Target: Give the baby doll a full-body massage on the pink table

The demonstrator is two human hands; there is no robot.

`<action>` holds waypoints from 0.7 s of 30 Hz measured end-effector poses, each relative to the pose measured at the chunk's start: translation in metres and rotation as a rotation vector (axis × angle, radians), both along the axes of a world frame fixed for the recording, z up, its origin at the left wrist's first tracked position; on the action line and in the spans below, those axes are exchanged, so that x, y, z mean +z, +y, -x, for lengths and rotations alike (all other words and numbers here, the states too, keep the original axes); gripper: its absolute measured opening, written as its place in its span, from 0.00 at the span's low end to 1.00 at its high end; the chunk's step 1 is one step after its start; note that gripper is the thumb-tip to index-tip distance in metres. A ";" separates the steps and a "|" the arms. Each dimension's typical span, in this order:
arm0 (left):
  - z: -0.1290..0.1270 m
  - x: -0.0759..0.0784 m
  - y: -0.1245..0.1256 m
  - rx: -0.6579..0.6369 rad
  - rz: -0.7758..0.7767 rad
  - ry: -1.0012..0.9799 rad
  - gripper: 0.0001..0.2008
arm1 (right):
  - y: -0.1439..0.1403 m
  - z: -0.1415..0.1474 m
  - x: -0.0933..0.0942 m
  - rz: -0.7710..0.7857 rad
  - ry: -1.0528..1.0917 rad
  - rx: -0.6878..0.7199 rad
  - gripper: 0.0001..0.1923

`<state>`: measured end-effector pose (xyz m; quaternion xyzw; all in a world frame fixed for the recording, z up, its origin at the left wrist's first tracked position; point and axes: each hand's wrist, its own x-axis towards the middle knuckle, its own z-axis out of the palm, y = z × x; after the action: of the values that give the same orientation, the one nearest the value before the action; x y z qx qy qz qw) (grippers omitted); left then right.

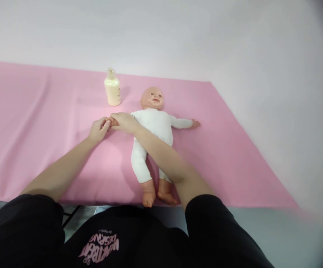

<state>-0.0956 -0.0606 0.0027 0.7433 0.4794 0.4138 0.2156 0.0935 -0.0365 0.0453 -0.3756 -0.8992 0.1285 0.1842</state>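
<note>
Doll (153, 124), frame centre: your left hand (98, 129) and right hand (123, 122) clamp its arm; tugging could drag it into the bottle (112, 88).

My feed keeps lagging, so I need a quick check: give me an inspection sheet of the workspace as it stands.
Surface: pink cloth spread flat, lightly creased on the left.
Job's things: baby doll in white suit, lying on its back, head toward the wall, feet at the near edge.
Clutter: cream bottle standing upright beside the doll's head, apart from it.
Hands: left hand and right hand meet around the doll's outstretched hand; the right forearm crosses the doll's body.
Cables: nothing seen.
Surroundings: plain white wall; grey floor.
</note>
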 end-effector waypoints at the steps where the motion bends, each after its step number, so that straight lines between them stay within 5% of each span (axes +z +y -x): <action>1: 0.000 0.000 0.000 0.004 0.001 -0.011 0.24 | 0.000 -0.001 0.000 0.007 0.033 0.010 0.16; 8: 0.002 -0.004 0.003 0.013 0.012 -0.054 0.31 | -0.001 -0.002 0.005 0.112 0.025 -0.028 0.21; 15: 0.002 -0.005 0.005 -0.010 0.019 0.017 0.19 | 0.002 -0.002 0.001 0.116 0.072 -0.025 0.27; 21: 0.000 0.001 0.000 -0.011 0.015 0.057 0.18 | -0.001 -0.002 0.005 0.089 0.026 -0.019 0.25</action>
<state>-0.0954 -0.0602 0.0038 0.7559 0.4843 0.3875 0.2095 0.0958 -0.0376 0.0507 -0.3904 -0.8864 0.1715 0.1803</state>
